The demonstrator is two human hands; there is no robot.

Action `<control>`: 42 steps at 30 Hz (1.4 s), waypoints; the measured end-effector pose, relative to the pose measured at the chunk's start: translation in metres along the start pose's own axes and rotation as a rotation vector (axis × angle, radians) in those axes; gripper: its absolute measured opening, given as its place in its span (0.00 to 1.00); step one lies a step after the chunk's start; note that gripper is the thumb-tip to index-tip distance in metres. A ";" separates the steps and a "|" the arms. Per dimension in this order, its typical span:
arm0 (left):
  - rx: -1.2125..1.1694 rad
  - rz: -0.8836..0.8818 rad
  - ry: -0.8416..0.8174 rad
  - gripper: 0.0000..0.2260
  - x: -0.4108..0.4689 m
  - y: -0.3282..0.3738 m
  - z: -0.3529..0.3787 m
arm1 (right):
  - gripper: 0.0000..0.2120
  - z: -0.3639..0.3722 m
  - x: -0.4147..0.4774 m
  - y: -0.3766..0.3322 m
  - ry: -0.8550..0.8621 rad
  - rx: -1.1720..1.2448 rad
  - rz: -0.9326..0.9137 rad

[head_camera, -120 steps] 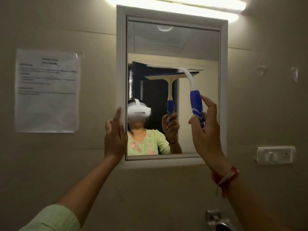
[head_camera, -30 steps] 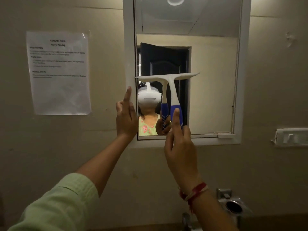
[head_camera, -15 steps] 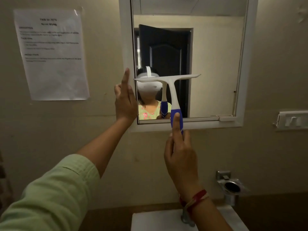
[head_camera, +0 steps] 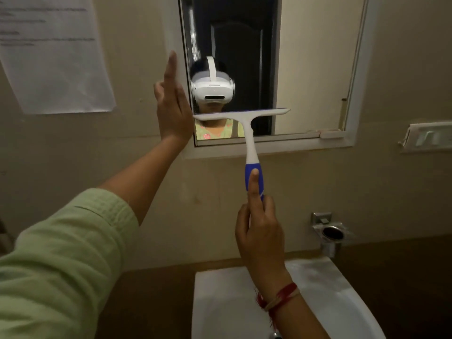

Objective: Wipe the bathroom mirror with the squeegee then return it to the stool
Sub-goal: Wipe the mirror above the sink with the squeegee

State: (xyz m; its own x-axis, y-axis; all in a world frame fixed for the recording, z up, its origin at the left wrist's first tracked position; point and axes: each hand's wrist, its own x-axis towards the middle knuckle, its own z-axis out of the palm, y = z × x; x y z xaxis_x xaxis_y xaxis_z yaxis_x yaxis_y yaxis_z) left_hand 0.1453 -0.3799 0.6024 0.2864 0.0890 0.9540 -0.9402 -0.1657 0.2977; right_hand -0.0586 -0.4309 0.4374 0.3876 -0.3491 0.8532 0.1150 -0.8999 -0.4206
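Squeegee (head_camera: 249,143): white T-shaped head, white neck, blue grip at the bottom. Upright, handle pointing down, blade roughly horizontal with its right end slightly higher. Blade edge sits against the glass low on the mirror (head_camera: 310,69), over its left half, just above the bottom edge. Neck crosses the lower frame; grip hangs below it in front of the wall. Right hand (head_camera: 261,236) grips the handle, index finger laid along the blue part. Mirror: rectangular, wall-mounted, pale frame, top cut off from view.
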 end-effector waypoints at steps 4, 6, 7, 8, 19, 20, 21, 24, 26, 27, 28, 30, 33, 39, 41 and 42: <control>-0.018 0.041 0.003 0.19 0.001 0.000 0.001 | 0.27 0.000 -0.010 0.000 -0.003 0.009 0.024; -0.022 0.058 0.004 0.19 0.001 0.000 0.002 | 0.27 -0.001 -0.013 -0.001 -0.005 0.007 0.032; -0.025 0.063 0.006 0.19 0.002 -0.001 0.002 | 0.27 -0.001 -0.015 -0.002 -0.009 0.006 0.040; -0.029 0.064 0.007 0.19 0.002 -0.001 0.002 | 0.27 -0.002 -0.017 -0.002 -0.012 0.003 0.047; -0.031 0.046 0.015 0.20 0.005 0.009 -0.001 | 0.28 -0.009 -0.022 -0.011 -0.047 0.002 0.084; -0.040 0.032 0.018 0.20 0.003 0.011 -0.002 | 0.29 -0.013 -0.025 -0.014 -0.044 0.000 0.085; -0.037 0.026 0.029 0.20 0.004 0.012 -0.002 | 0.30 -0.014 -0.025 -0.014 -0.039 0.005 0.091; -0.040 0.025 0.023 0.20 0.000 0.009 -0.003 | 0.31 -0.018 -0.028 -0.011 -0.080 0.007 0.100; -0.034 0.017 0.007 0.20 -0.002 0.007 -0.003 | 0.32 -0.019 -0.030 -0.013 -0.096 0.001 0.090; -0.022 0.020 0.008 0.20 -0.002 0.008 -0.003 | 0.33 -0.021 -0.030 -0.012 -0.102 -0.005 0.082; -0.013 0.021 0.010 0.20 -0.003 0.009 -0.003 | 0.33 -0.022 -0.030 -0.010 -0.103 -0.005 0.076; -0.011 0.016 0.010 0.20 -0.001 0.011 -0.004 | 0.31 -0.027 -0.029 -0.009 -0.088 0.030 0.075; 0.018 -0.006 0.010 0.20 0.000 0.010 -0.005 | 0.26 -0.035 -0.023 -0.009 -0.031 0.181 0.114; 0.038 0.020 0.037 0.21 -0.001 0.007 -0.006 | 0.21 -0.061 0.045 -0.007 0.108 0.341 0.028; 0.049 0.024 0.036 0.21 0.000 0.005 -0.006 | 0.21 -0.072 0.075 -0.005 0.134 0.314 -0.047; 0.049 0.028 0.031 0.21 0.001 0.004 -0.007 | 0.21 -0.077 0.091 -0.004 0.144 0.289 -0.090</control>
State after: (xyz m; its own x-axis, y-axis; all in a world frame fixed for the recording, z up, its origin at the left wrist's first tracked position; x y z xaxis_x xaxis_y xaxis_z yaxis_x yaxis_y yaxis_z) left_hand 0.1403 -0.3742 0.6039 0.2537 0.1140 0.9605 -0.9374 -0.2160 0.2732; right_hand -0.0947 -0.4787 0.5403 0.2334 -0.3234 0.9170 0.4056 -0.8247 -0.3940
